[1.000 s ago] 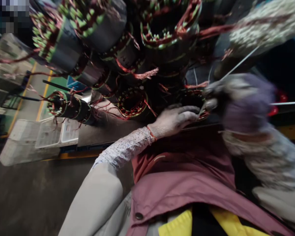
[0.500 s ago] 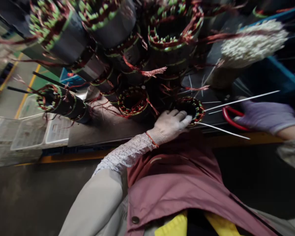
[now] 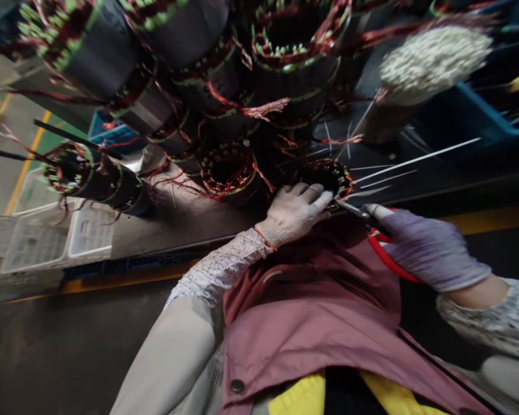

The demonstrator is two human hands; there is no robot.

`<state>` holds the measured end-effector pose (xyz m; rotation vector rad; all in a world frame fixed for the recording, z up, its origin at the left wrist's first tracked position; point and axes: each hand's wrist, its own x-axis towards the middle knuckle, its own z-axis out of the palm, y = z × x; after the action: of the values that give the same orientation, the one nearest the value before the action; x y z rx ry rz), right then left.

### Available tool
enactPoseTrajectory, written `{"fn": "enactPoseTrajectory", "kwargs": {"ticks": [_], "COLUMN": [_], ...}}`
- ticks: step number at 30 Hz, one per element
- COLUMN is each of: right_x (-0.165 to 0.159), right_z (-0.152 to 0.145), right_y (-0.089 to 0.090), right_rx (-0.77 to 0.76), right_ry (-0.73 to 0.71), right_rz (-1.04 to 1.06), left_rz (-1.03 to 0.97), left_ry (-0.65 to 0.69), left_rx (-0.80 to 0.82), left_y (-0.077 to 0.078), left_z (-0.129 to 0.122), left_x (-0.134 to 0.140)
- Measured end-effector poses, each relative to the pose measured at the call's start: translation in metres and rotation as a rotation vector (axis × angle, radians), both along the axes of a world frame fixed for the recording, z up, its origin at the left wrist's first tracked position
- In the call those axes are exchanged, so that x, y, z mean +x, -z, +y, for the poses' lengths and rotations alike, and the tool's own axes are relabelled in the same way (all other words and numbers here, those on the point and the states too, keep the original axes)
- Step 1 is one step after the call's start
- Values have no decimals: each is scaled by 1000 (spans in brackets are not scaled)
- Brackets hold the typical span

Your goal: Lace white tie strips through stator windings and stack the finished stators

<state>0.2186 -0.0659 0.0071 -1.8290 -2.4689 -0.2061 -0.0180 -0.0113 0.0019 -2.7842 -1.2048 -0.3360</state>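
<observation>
My left hand (image 3: pixel 294 212), in a white glove, is curled over the near left rim of a motor stator (image 3: pixel 345 180) wound with copper wire. My right hand (image 3: pixel 428 248), in a purple-grey glove, is closed around red-handled scissors (image 3: pixel 389 260). Their metal tip reaches the stator's near right rim, close to my left fingertips. Whether the blades are apart is too small to tell. Thin white strips (image 3: pixel 419 159) stick out to the right from the stator's edge. Part of the stator lies hidden under my left hand.
Another stator (image 3: pixel 231 173) stands to the left, with tall stacks of stators (image 3: pixel 294 80) behind. A bundle of white strips (image 3: pixel 435 60) stands upright at the back right beside a blue bin (image 3: pixel 486 112). White plastic baskets (image 3: pixel 90 233) sit at the left, by the metal table (image 3: pixel 155 227).
My right hand has come left and slightly down with the scissors, bringing their tip to the stator rim. One long white strip at the near rim no longer shows. My left hand stays on the stator.
</observation>
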Motion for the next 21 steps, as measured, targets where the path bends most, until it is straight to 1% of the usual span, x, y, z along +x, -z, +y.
{"fn": "enactPoseTrajectory", "kwargs": {"ticks": [2, 3, 6, 8, 10, 12, 14, 16, 17, 20, 21], "right_x": [9, 14, 22, 20, 15, 13, 17, 27, 32, 39, 37], "right_z": [-1, -2, -1, 6, 15, 22, 27, 31, 35, 56, 64], "right_y": [5, 8, 9, 6, 3, 4, 8, 12, 12, 6, 1], "right_rx": [-32, -29, -6, -46, -87, -90, -108, -164, -200, -273, -279], "right_ry": [-30, -16, 142, 215, 215, 188, 152, 147, 167, 215, 204], "right_rz": [108, 151, 148, 101, 76, 94, 152, 178, 166, 106, 94], "left_rz": [-1, 0, 14, 27, 36, 45, 51, 50, 37, -32, -30], "left_ry": [11, 23, 78, 105, 115, 120, 134, 116, 95, 36, 12], "left_rx": [-11, -17, -41, -60, -74, -87, -90, -43, 16, 246, 275], "left_y": [-1, -2, -5, -7, -7, -9, -15, -24, -29, -38, -37], "left_z": [1, 2, 9, 15, 21, 24, 20, 8, 0, -22, -25], "left_x": [-3, -4, -10, -14, -17, -20, -23, -22, -18, 7, 19]}}
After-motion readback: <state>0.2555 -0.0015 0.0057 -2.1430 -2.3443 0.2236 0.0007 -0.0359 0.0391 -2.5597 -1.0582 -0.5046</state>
